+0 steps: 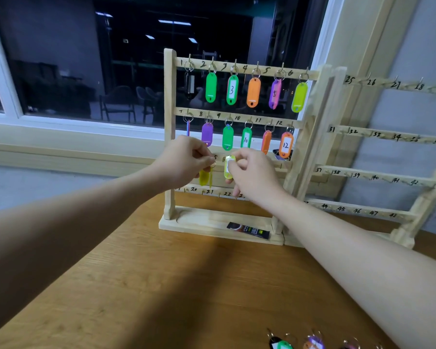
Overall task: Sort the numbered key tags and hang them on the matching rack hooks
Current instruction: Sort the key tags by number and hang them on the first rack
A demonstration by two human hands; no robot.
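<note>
Right hand [249,172] pinches a yellow tag [229,167], left hand [186,161] pinches its ring [213,164] at the rack [170,127]'s third rail; ring should seat fully over the hook.

Operator's limbs, as I see them: left hand [184,161] and right hand [252,176], both bare; forearms bare, sleeveless to frame edge. No rings or watch apparent, though fingers are partly hidden.
</note>
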